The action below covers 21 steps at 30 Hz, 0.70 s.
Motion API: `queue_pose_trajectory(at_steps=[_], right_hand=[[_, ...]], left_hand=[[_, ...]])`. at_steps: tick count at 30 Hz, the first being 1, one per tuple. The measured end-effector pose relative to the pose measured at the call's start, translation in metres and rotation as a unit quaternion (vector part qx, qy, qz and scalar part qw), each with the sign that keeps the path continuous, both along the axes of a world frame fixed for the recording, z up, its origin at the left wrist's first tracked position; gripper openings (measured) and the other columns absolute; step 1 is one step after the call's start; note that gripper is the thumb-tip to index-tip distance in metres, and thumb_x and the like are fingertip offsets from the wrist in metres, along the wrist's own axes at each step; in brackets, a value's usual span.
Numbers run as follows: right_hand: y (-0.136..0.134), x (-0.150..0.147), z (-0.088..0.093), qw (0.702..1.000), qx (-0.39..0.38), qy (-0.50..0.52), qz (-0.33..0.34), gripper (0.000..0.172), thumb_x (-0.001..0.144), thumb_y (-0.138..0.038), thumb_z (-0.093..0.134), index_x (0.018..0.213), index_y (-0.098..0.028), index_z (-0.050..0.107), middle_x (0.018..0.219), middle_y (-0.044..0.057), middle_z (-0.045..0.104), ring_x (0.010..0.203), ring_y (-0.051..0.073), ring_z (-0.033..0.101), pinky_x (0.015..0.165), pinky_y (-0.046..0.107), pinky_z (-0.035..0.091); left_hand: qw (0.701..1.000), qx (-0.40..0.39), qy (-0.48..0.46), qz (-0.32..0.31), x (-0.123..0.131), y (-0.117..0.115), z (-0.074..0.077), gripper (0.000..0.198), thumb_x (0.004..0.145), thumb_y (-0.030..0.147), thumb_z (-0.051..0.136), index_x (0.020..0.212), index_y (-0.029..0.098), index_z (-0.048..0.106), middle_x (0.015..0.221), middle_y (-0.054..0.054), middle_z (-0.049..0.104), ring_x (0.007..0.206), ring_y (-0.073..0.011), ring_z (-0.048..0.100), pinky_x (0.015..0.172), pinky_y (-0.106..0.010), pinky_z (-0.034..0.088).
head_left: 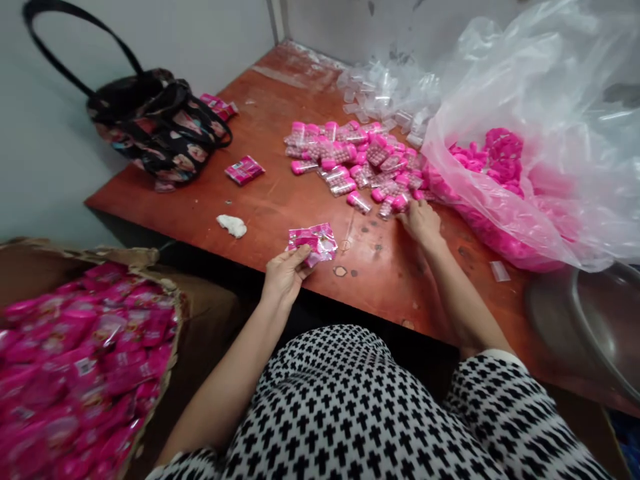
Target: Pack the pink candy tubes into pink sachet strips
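My left hand pinches a shiny pink packet between thumb and fingers, just above the table's front edge. Over at the near right side of a pile of small clear bottles, my right hand has its thumb and fingers apart. The bottles have pink caps and hold small pale pink balls. Closest to my right fingertips lies one pink-capped bottle; whether they touch it is hard to see. Another pink packet lies flat on the table, left of the pile.
On the reddish table are a white crumpled scrap, a floral bag, clear empty tubes and a plastic sack of pink pieces. A metal basin is at right. Lower left, an open carton holds many pink packets.
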State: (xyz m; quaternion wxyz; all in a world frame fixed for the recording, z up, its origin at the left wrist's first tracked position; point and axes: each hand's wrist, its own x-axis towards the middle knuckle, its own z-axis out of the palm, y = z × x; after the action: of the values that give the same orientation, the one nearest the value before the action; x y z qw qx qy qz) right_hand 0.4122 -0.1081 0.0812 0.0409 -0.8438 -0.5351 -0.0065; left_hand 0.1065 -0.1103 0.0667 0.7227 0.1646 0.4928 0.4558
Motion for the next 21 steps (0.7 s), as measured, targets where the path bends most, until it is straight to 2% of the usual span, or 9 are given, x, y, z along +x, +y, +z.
queue_pose_trajectory(at_steps=[2, 3, 6, 8, 10, 12, 13, 16, 21], right_hand=[[-0.004, 0.001, -0.005, 1.000, 0.004, 0.006, -0.001, 0.037, 0.088, -0.037, 0.045, 0.109, -0.009, 0.059, 0.112, 0.023, 0.061, 0.099, 0.033, 0.058, 0.079, 0.043, 0.044], [-0.007, -0.003, -0.006, 0.999, 0.030, 0.019, 0.001, 0.036, 0.090, -0.036, 0.041, 0.106, -0.010, 0.060, 0.107, 0.022, 0.064, 0.096, 0.031, 0.060, 0.078, 0.042, 0.044], [-0.025, -0.037, -0.007, 0.977, 0.125, 0.166, 0.048, 0.034, 0.090, -0.039, 0.039, 0.101, -0.015, 0.060, 0.086, 0.012, 0.068, 0.082, 0.024, 0.063, 0.074, 0.037, 0.046], [-0.042, -0.072, -0.005, 0.923, 0.140, 0.345, 0.093, 0.034, 0.089, -0.046, 0.042, 0.097, -0.018, 0.060, 0.071, 0.005, 0.066, 0.066, 0.020, 0.062, 0.064, 0.033, 0.049], [-0.060, -0.111, -0.003, 0.847, 0.120, 0.507, 0.109, 0.033, 0.087, -0.051, 0.046, 0.090, -0.020, 0.058, 0.065, 0.001, 0.064, 0.053, 0.016, 0.059, 0.053, 0.031, 0.050], [-0.074, -0.145, -0.003, 0.783, 0.092, 0.605, 0.112, 0.031, 0.084, -0.051, 0.051, 0.086, -0.021, 0.057, 0.068, 0.000, 0.064, 0.053, 0.015, 0.060, 0.050, 0.029, 0.052], [-0.079, -0.158, -0.004, 0.765, 0.092, 0.628, 0.107, 0.030, 0.084, -0.051, 0.052, 0.086, -0.021, 0.057, 0.069, 0.000, 0.064, 0.053, 0.014, 0.060, 0.050, 0.028, 0.053], [-0.083, -0.180, -0.008, 0.748, 0.122, 0.646, 0.089, 0.029, 0.084, -0.049, 0.053, 0.088, -0.020, 0.056, 0.069, -0.002, 0.062, 0.052, 0.011, 0.060, 0.050, 0.026, 0.054], [-0.081, -0.186, -0.015, 0.757, 0.136, 0.633, 0.085, 0.029, 0.085, -0.049, 0.052, 0.085, -0.020, 0.054, 0.067, -0.002, 0.061, 0.052, 0.011, 0.060, 0.049, 0.025, 0.053]], left_hand=[[0.999, -0.013, -0.021, 0.021, -0.001, 0.000, 0.000, 0.020, 0.059, 0.018, 0.080, 0.062, 0.011, 0.062, 0.057, -0.001, 0.063, 0.050, -0.0093, 0.059, 0.051, -0.020, 0.053], [0.999, -0.017, -0.032, 0.032, -0.002, 0.000, -0.001, 0.021, 0.061, 0.019, 0.080, 0.062, 0.012, 0.061, 0.058, -0.001, 0.063, 0.051, -0.0095, 0.060, 0.052, -0.020, 0.053], [0.995, -0.024, -0.077, 0.064, -0.003, 0.001, -0.004, 0.020, 0.065, 0.021, 0.078, 0.066, 0.013, 0.060, 0.062, -0.001, 0.065, 0.056, -0.0105, 0.063, 0.058, -0.022, 0.055], [0.991, -0.035, -0.104, 0.075, -0.003, 0.001, -0.006, 0.019, 0.067, 0.022, 0.077, 0.069, 0.013, 0.061, 0.065, -0.002, 0.066, 0.059, -0.0119, 0.065, 0.060, -0.023, 0.055], [0.988, -0.048, -0.121, 0.081, -0.001, 0.001, -0.006, 0.019, 0.068, 0.023, 0.077, 0.073, 0.013, 0.061, 0.068, -0.003, 0.067, 0.062, -0.0134, 0.066, 0.062, -0.024, 0.056], [0.986, -0.052, -0.131, 0.087, 0.002, 0.000, -0.005, 0.019, 0.068, 0.024, 0.077, 0.074, 0.013, 0.062, 0.069, -0.004, 0.068, 0.064, -0.0143, 0.067, 0.064, -0.025, 0.056], [0.985, -0.048, -0.137, 0.090, 0.003, -0.001, -0.004, 0.020, 0.068, 0.024, 0.077, 0.074, 0.013, 0.062, 0.070, -0.004, 0.068, 0.064, -0.0144, 0.067, 0.065, -0.026, 0.056], [0.983, -0.024, -0.155, 0.092, 0.005, -0.005, -0.004, 0.020, 0.068, 0.024, 0.077, 0.074, 0.012, 0.061, 0.071, -0.004, 0.069, 0.064, -0.0134, 0.067, 0.068, -0.026, 0.056], [0.984, 0.012, -0.155, 0.082, 0.005, -0.010, -0.007, 0.023, 0.066, 0.025, 0.079, 0.072, 0.013, 0.061, 0.069, -0.003, 0.068, 0.062, -0.0121, 0.066, 0.075, -0.029, 0.055]])
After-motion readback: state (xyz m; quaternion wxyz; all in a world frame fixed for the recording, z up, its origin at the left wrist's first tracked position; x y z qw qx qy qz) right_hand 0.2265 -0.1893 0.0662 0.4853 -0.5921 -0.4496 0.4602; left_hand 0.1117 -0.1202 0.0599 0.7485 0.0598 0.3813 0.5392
